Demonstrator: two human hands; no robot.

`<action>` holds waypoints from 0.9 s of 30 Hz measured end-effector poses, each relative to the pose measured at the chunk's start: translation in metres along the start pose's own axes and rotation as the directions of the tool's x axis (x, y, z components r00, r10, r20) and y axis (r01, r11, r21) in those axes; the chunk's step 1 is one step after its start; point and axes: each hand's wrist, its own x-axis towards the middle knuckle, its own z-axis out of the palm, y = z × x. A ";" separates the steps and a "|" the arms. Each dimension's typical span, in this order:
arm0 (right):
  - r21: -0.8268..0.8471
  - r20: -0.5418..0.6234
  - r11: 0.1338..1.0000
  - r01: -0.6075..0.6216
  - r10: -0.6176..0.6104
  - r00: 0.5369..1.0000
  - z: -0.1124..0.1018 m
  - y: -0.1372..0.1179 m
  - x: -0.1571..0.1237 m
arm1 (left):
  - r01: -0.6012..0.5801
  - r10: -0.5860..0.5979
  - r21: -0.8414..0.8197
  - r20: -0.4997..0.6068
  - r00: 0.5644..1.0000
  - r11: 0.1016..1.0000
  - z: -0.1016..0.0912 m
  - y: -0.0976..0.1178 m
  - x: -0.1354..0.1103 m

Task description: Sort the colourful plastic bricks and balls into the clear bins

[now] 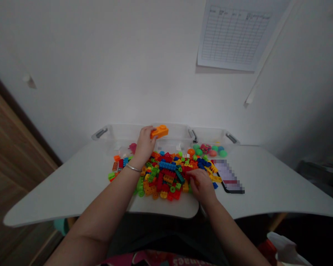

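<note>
Raised over the front of a clear plastic bin (124, 130), my left hand (146, 142) grips an orange toy brick (161, 131) by its left end. Below it a heap of toy bricks (168, 177) in red, blue, green, yellow and orange spreads over the table. My right hand (204, 186) is at the right side of this heap with its fingers curled together. What they pinch, if anything, is hidden among the red and orange pieces.
A second clear bin (211, 132) at the right has several coloured balls (213, 152) in or before it. A phone (229, 177) lies right of the heap on the white table (272, 181). Behind is a wall with a printed sheet (235, 37).
</note>
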 end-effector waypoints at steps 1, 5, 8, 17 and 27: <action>0.002 0.008 1.000 0.005 -0.005 1.000 0.000 0.000 0.000 | -0.027 0.027 0.014 0.031 0.999 1.000 0.001 0.000 0.002; 0.017 0.012 1.000 -0.009 0.008 1.000 0.000 -0.001 0.002 | -0.050 0.039 0.117 0.095 0.995 0.992 0.001 0.002 0.006; 0.027 0.015 1.000 -0.014 0.013 1.000 0.001 -0.002 0.002 | -0.036 0.005 0.223 0.137 0.991 0.974 -0.001 0.005 0.009; 0.006 0.028 1.000 -0.010 0.010 1.000 0.002 -0.001 0.001 | -0.074 -0.012 0.251 0.327 0.945 0.965 0.000 0.004 0.007; -0.016 0.021 1.000 -0.004 0.004 1.000 0.002 -0.001 0.001 | -0.208 0.098 0.311 0.337 0.937 0.927 -0.039 0.004 -0.018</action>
